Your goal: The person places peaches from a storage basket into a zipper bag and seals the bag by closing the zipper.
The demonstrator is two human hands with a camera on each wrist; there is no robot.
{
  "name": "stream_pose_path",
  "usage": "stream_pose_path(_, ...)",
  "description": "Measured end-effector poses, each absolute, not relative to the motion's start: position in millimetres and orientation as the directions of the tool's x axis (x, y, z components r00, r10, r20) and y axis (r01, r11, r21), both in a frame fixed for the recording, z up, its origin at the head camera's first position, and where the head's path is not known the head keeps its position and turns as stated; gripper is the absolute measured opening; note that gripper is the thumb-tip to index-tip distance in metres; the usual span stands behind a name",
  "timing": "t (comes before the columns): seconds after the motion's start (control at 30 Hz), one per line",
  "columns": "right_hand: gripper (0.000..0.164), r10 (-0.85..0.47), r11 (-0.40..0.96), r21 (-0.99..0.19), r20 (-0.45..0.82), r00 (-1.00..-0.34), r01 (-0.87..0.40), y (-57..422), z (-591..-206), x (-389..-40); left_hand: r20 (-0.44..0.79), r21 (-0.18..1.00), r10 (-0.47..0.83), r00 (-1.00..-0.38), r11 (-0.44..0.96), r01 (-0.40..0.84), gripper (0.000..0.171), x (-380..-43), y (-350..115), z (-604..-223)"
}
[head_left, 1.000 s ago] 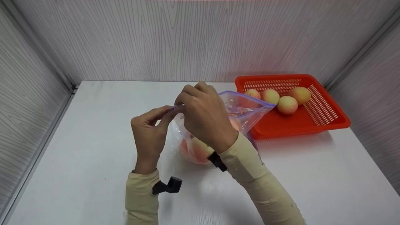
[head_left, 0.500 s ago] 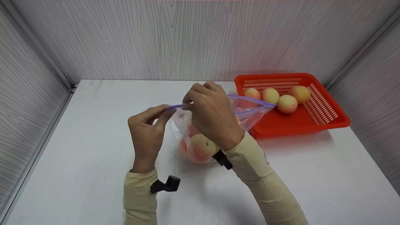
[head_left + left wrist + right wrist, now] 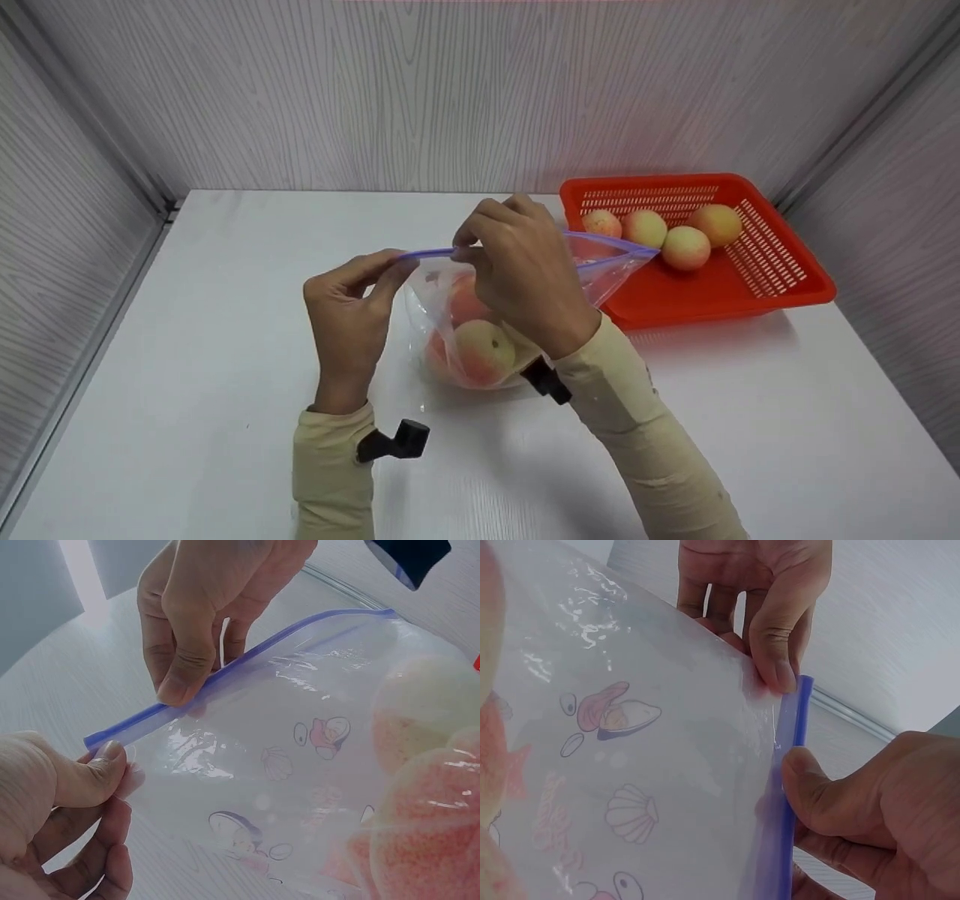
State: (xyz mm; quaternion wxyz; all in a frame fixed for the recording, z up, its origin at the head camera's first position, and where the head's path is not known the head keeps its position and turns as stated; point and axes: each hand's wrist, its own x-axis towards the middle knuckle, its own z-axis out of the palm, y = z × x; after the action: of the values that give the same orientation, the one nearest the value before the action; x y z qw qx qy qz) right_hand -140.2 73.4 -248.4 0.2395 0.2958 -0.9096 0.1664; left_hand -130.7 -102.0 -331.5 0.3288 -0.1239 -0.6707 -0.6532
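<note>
A clear zip bag [image 3: 429,300] printed with small shell drawings stands on the table, with several peaches [image 3: 484,351] inside. My left hand [image 3: 349,322] pinches the left corner of its purple zip strip [image 3: 429,253] between thumb and fingers. Farther along the strip, my right hand [image 3: 529,277] pinches it with thumb and forefinger. Between the two hands the strip's edges lie together, while right of my right hand the mouth gapes. The left wrist view shows both thumbs on the near face of the bag [image 3: 247,765]. My right hand hides part of the bag in the head view.
A red plastic basket [image 3: 780,300] with perforated walls stands at the back right, holding several peaches [image 3: 685,248]. The bag's right corner overlaps its near left side. Pale wood-grain panels [image 3: 375,97] enclose the white table [image 3: 187,337] at the back and sides.
My right hand has slid rightward along the zip strip, away from my left hand, so more strip shows between them. The left hand has shifted slightly left, still pinching the corner.
</note>
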Motion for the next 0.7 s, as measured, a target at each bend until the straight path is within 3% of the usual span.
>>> stream_pose_path(0.7,0.003,-0.422,0.751,-0.209,0.577,-0.699,-0.626,99.6,-254.8,-145.0,0.569,0.818,-0.285,-0.771,0.108,0.565,0.013,-130.7,-105.3,-333.1)
